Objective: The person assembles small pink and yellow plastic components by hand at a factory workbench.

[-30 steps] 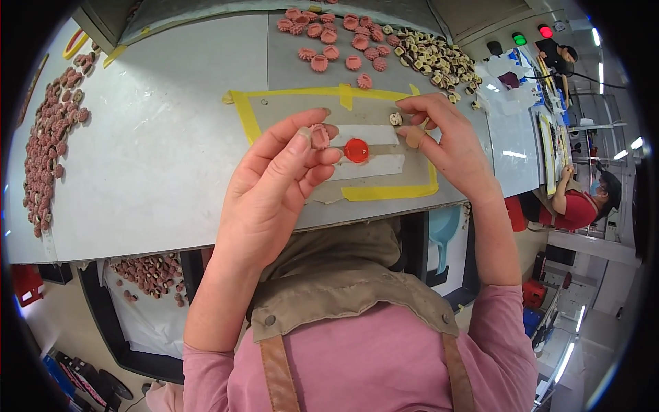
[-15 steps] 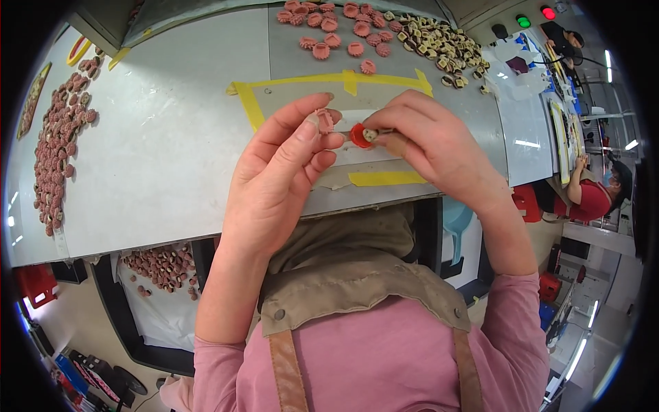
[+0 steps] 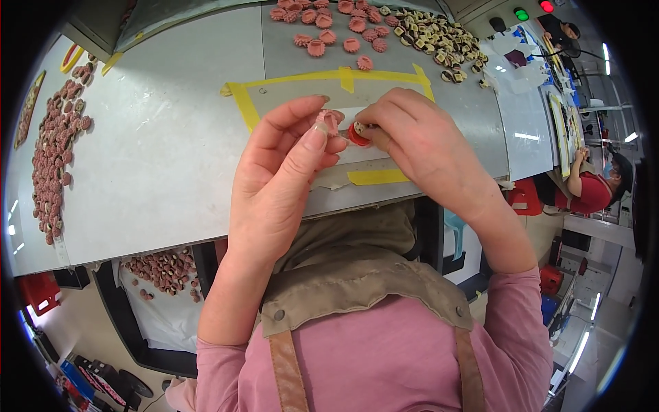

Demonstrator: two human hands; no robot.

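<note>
Shifted leftward, the right hand (image 3: 427, 143) pinches a speckled cream piece (image 3: 359, 128) at a round red cup (image 3: 356, 140). The left hand (image 3: 278, 168) pinches a scalloped pink piece (image 3: 330, 121).

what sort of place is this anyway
Likely a factory or workshop: a long pile of small pinkish pieces lies on a table, another worker is in view at right, and a green light and a red light glow.

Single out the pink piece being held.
The pink piece in the left hand, just left of the round red piece; the other pink pieces lie loose, untouched.
</note>
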